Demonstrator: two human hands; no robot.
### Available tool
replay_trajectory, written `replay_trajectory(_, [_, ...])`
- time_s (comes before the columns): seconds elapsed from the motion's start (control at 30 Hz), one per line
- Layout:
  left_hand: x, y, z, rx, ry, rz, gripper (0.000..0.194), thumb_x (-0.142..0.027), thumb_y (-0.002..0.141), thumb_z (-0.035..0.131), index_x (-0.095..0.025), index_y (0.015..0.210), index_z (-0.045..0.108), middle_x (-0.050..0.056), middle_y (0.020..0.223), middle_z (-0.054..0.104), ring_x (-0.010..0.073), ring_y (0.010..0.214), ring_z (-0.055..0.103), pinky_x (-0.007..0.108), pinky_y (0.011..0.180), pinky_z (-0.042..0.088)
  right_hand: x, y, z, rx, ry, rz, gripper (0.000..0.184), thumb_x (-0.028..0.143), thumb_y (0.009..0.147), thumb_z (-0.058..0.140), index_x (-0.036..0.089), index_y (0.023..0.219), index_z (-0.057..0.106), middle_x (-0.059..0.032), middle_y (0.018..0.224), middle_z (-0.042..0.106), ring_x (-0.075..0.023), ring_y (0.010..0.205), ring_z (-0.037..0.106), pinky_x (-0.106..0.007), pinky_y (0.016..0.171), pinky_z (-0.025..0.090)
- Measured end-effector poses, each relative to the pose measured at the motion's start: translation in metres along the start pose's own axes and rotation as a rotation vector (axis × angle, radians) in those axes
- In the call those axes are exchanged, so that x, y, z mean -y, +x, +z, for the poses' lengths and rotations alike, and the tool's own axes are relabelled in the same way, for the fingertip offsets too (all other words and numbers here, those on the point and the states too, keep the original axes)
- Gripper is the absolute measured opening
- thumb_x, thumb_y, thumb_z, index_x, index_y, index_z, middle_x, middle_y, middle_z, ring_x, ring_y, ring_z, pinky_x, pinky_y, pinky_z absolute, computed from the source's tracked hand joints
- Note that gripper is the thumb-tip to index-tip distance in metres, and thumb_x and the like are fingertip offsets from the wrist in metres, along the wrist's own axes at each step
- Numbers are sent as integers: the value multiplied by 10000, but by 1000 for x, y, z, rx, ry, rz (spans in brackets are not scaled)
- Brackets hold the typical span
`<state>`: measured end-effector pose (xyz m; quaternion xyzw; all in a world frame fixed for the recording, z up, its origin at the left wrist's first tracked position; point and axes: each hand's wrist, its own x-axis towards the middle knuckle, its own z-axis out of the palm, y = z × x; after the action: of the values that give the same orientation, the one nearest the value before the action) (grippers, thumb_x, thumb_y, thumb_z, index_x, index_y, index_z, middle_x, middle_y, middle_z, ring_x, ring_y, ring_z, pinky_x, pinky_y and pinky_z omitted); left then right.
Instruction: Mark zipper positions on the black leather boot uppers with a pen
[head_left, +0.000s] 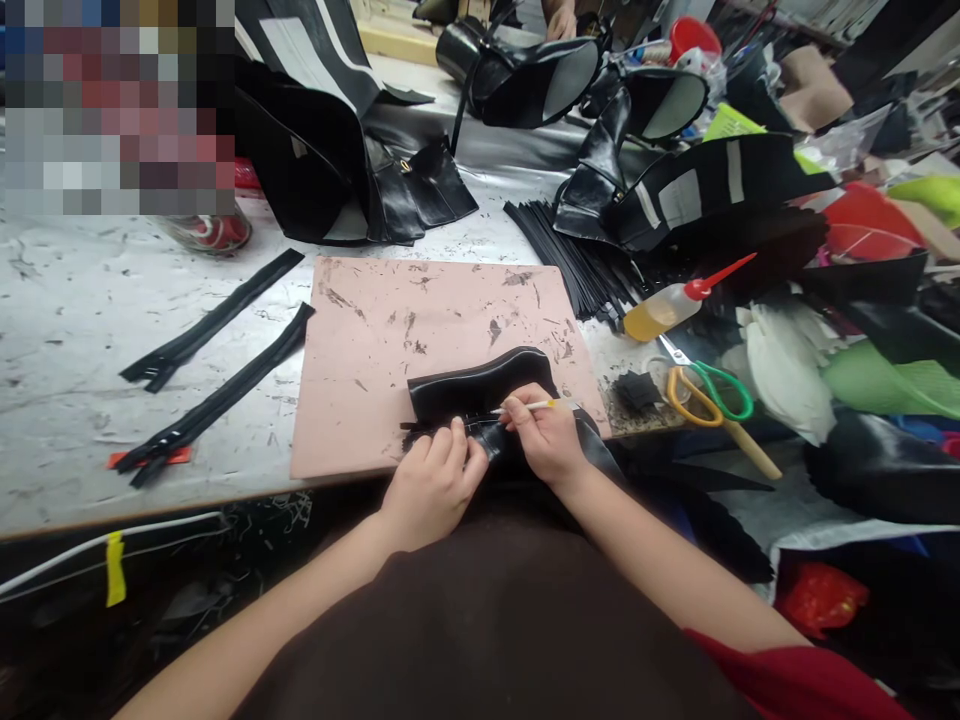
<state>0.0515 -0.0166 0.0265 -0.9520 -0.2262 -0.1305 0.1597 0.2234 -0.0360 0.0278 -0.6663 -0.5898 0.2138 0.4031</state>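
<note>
A folded black leather piece lies at the near edge of a pink work mat. My left hand is closed, pinching the piece's lower edge and pressing it down. My right hand is closed around a thin white stick with a yellow end, whose tip rests on the leather just beside my left fingers. Both hands sit close together at the table's front edge.
Two black zipper strips lie left of the mat. A glue bottle with a red nozzle, green and orange scissors and a stack of black strips sit on the right. Black leather bag parts crowd the back.
</note>
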Motion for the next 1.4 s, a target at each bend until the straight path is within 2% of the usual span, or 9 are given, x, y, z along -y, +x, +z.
replay_trajectory(0.17, [0, -1, 1, -1, -8, -6, 250, -91, 764, 390, -110, 922, 583, 203, 1026, 638, 217, 730, 580, 320, 598, 408, -1, -1, 2, 15, -19, -9, 222, 326, 877, 411, 204, 735, 531, -12, 635, 622, -132, 561, 602, -231, 547, 465])
replay_trajectory(0.9, [-1, -2, 2, 18, -10, -11, 248, -107, 776, 396, -114, 946, 576, 204, 1049, 628, 220, 748, 578, 312, 581, 400, 1, -2, 1, 14, -85, -29, 232, 327, 873, 404, 211, 708, 518, -3, 608, 605, -125, 527, 578, -225, 534, 449])
replay_trajectory(1.1, [0, 0, 0, 11, 2, -7, 249, -99, 767, 397, -110, 933, 583, 205, 1038, 633, 221, 736, 580, 309, 566, 401, -1, -3, -4, -59, -60, -11, 223, 312, 872, 402, 208, 704, 507, 5, 588, 597, -123, 505, 566, -231, 527, 445])
replay_trajectory(1.4, [-1, -1, 1, 6, 1, -8, 259, -92, 769, 388, -109, 926, 593, 205, 1036, 636, 218, 737, 584, 308, 575, 407, -4, -2, -3, -85, -64, -4, 225, 296, 873, 402, 204, 693, 500, 7, 586, 585, -118, 509, 563, -227, 531, 437])
